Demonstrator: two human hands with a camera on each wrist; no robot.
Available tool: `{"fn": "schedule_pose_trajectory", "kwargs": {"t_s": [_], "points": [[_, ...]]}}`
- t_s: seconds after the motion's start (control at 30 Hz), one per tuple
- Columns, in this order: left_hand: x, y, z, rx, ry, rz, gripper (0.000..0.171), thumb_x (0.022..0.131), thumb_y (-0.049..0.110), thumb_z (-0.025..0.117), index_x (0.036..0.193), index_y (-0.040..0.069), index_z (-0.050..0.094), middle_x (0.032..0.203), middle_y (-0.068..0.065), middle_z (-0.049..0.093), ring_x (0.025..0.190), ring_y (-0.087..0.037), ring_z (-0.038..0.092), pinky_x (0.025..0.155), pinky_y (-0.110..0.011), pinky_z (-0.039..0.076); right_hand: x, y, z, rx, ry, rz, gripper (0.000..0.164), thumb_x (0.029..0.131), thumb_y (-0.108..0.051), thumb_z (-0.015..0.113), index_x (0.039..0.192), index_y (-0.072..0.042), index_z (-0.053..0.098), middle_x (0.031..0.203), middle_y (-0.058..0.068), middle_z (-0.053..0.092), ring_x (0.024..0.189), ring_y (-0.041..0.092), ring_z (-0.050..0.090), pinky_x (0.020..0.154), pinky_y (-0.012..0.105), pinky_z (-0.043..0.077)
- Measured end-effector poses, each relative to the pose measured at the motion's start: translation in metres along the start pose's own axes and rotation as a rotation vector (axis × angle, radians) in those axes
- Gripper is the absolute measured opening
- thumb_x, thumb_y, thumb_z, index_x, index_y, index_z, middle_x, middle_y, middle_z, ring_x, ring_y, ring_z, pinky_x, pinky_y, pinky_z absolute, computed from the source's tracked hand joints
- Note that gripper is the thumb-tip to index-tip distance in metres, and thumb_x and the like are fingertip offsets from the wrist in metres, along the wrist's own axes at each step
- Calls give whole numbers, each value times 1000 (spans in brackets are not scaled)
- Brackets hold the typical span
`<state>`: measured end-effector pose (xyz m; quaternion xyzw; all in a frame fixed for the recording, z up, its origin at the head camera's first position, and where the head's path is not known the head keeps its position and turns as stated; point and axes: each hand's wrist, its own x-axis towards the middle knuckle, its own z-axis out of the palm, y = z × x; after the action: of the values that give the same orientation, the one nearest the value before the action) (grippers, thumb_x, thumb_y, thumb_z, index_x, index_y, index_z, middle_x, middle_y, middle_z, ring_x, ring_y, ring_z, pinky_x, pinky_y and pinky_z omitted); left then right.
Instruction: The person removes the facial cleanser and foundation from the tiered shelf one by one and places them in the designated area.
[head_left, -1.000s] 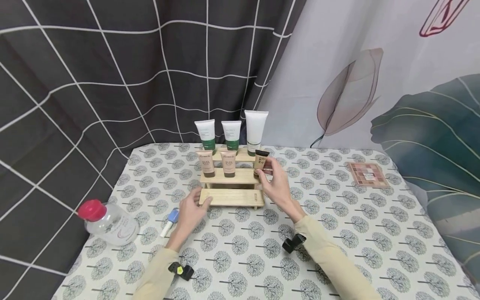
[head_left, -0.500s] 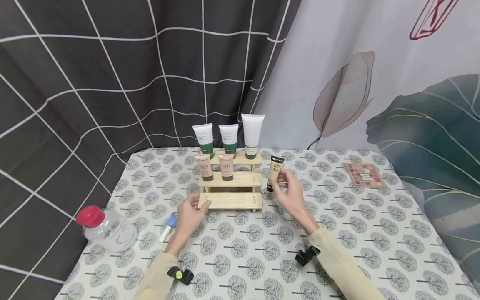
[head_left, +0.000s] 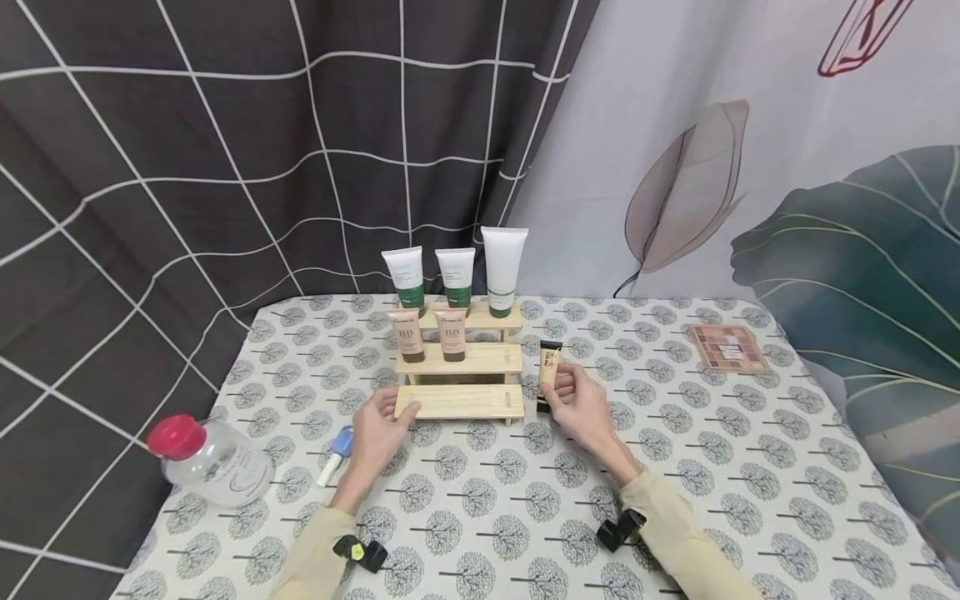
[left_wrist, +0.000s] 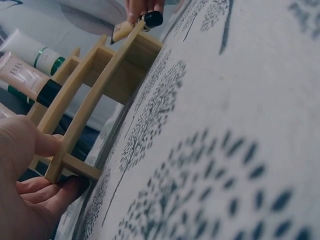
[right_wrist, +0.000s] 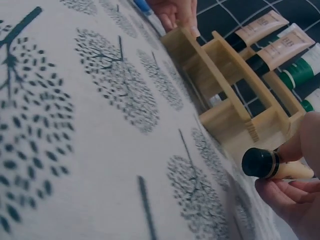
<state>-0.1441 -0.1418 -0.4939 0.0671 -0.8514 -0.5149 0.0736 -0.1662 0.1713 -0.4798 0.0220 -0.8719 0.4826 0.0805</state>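
Observation:
A three-tier wooden display stand (head_left: pixel 459 402) is on the table. My left hand (head_left: pixel 378 429) grips the left end of its lowest step, thumb on top and fingers below in the left wrist view. My right hand (head_left: pixel 585 408) pinches a small gold cosmetic tube (head_left: pixel 550 367), with its black cap (right_wrist: pixel 257 163) downward, just right of the stand. Two pink BB cream tubes (head_left: pixel 452 333) stand on the middle step. On the top step are two white-and-green tubes (head_left: pixel 455 271) and a taller white tube (head_left: pixel 503 267).
A clear bottle with a red cap (head_left: pixel 176 436) lies at the left. A small blue-and-white object (head_left: pixel 341 443) is beside my left hand. An eyeshadow palette (head_left: pixel 730 348) lies at the right. Curtains (head_left: pixel 225 150) hang behind the patterned tablecloth (head_left: pixel 510 533).
My right hand has carried the gold tube off the right end of the middle step, to the right and then lower toward me. My left hand has kept its grip on the stand.

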Motion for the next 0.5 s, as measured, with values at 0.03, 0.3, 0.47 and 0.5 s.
{"fn": "schedule_pose_trajectory", "kwargs": {"t_s": [0.03, 0.3, 0.47, 0.5], "points": [[0, 0, 0, 1, 2, 2, 51, 89, 18, 78, 130, -6, 58, 121, -28, 69, 109, -39, 70, 94, -42, 62, -1, 1, 1, -4, -16, 21, 44, 91, -11, 73, 127, 6, 55, 98, 16, 70, 82, 22, 70, 73, 23, 62], [0, -2, 0, -12, 7, 1, 52, 89, 17, 78, 130, -6, 58, 123, -28, 68, 111, -39, 70, 95, -42, 62, -5, 1, 8, -47, -57, 103, 38, 90, -14, 73, 120, 5, 59, 96, 14, 70, 80, 19, 67, 74, 28, 62], [2, -3, 0, -36, -8, -21, 53, 89, 16, 78, 132, -6, 57, 125, -29, 67, 113, -39, 69, 96, -40, 61, -3, 1, 10, -84, -93, 143, 33, 90, -13, 72, 116, 4, 61, 93, 13, 70, 76, 17, 67, 69, 26, 61], [3, -3, 0, -37, -10, -26, 53, 89, 16, 78, 132, -6, 56, 125, -29, 67, 113, -39, 69, 96, -40, 61, -2, 1, 10, -92, -95, 147, 32, 90, -13, 72, 115, 4, 61, 92, 13, 70, 74, 16, 67, 69, 27, 61]]}}
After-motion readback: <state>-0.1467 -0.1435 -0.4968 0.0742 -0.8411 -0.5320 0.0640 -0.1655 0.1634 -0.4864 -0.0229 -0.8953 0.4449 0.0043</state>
